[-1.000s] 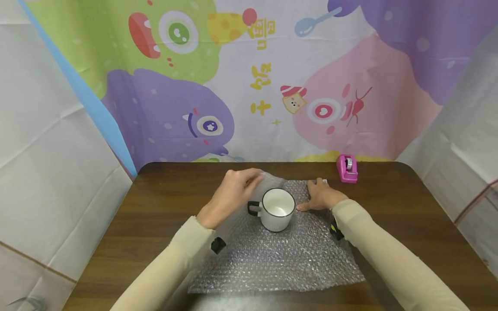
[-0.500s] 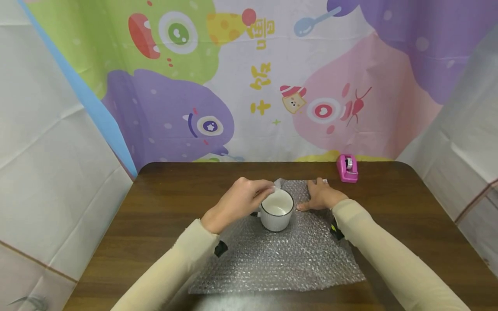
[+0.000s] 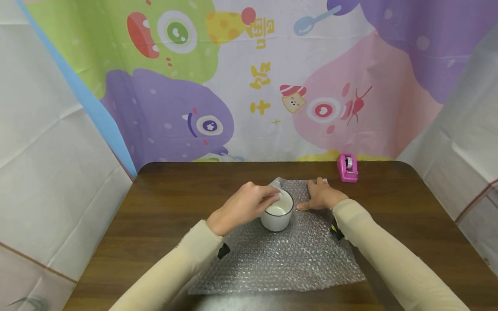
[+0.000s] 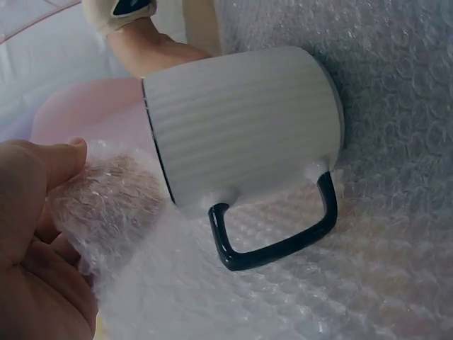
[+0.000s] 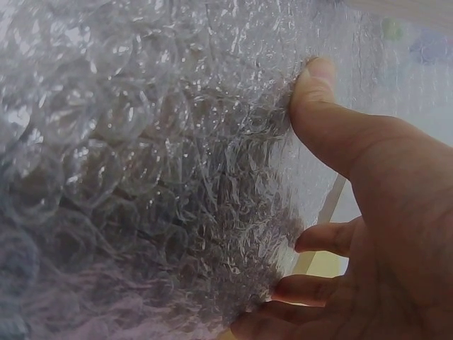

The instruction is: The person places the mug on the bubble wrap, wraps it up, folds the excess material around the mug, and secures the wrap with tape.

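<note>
A white ribbed mug (image 3: 275, 222) with a dark rim stands upright on a sheet of bubble wrap (image 3: 284, 261). My left hand (image 3: 246, 204) pinches a lifted edge of the wrap over the mug's left rim. Its black handle (image 4: 279, 249) shows in the left wrist view, with raised bubble wrap behind it; the head view hides it behind my hand. To the right of the mug, my right hand (image 3: 324, 195) presses on the sheet near its far right corner. In the right wrist view, the thumb and fingers (image 5: 311, 289) are spread and touch the bubble wrap.
A pink tape dispenser (image 3: 347, 168) sits at the back right of the brown wooden table (image 3: 163, 207), beyond my right hand. A cartoon-printed curtain (image 3: 268, 138) hangs behind the table's far edge.
My left hand has moved right, bringing the wrap's left edge up to the mug's rim and covering the handle from the head view. My right hand has stayed in place.
</note>
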A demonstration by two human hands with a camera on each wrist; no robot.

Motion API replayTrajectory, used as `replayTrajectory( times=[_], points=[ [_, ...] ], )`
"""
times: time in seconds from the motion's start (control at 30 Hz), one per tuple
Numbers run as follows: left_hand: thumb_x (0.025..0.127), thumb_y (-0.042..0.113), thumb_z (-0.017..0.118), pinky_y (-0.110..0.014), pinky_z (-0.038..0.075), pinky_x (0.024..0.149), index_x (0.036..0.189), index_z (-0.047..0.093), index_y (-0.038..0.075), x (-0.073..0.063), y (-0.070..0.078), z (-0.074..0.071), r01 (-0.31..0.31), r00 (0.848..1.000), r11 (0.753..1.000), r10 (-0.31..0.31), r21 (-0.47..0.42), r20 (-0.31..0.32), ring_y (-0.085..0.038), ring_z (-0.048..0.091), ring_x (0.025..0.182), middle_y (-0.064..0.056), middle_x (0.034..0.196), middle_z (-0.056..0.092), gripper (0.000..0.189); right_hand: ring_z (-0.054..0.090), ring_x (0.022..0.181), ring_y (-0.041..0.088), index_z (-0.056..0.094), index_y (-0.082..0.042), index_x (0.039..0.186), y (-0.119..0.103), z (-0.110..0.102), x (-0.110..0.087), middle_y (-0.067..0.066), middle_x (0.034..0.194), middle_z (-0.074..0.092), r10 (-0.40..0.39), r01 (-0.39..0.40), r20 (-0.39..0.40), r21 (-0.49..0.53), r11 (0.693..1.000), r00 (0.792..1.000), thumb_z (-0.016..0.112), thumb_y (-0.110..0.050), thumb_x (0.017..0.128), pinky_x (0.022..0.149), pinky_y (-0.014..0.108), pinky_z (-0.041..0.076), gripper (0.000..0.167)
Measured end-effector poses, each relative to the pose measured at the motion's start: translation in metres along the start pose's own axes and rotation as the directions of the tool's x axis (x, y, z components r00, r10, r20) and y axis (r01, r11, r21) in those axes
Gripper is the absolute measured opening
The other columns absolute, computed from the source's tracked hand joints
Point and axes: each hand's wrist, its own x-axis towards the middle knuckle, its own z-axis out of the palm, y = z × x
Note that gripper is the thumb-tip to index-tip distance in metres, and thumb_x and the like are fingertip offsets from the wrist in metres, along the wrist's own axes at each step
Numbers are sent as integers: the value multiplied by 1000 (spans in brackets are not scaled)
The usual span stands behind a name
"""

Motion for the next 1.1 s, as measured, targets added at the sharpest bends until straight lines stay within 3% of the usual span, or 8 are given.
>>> replayTrajectory(
  times=[0.17,0.37,0.5,0.7,0.97,1.1],
  points=[
    [104,20,62,-19,53,65,113,77,7,0,-2,2,-1,1000,1000,1,21,4,1,56,61,0,96,79,22,25,146,62,29,12,153,0,1,1,44,153,28,-2,2,2,11,1000,1000,78,-59,84,114,69,35,110],
    [103,20,64,-18,42,56,103,78,12,1,-3,4,-20,1000,999,19,48,9,2,40,53,8,75,71,16,19,149,60,24,12,156,2,0,-1,43,157,22,-10,10,26,19,1000,1000,74,-59,88,117,69,29,110],
    [103,23,65,-18,41,54,99,79,14,2,-3,5,-19,999,998,17,58,33,3,40,51,8,74,71,18,12,150,61,21,13,157,4,1,-3,42,160,19,-21,21,18,3,1000,1000,72,-61,89,118,70,26,112],
    [101,28,67,-19,54,62,110,81,13,2,-3,7,-7,998,996,2,90,56,4,60,58,3,97,80,22,29,145,59,39,8,152,1,1,-9,38,157,31,-87,81,-78,-76,994,993,74,-62,86,108,70,41,103],
    [100,28,68,-17,48,57,105,82,15,3,-3,7,-33,998,994,28,108,47,4,50,52,5,91,80,20,40,142,55,46,5,150,-1,-1,-18,34,153,42,-188,187,-126,-16,982,974,76,-53,88,113,67,38,89],
    [100,28,68,-16,46,55,104,82,15,3,-4,7,-44,998,992,39,115,41,4,48,50,6,88,79,20,49,138,47,46,10,147,-1,-3,-23,31,147,52,-270,288,-180,80,954,946,73,-39,94,112,62,42,77]
  ],
)
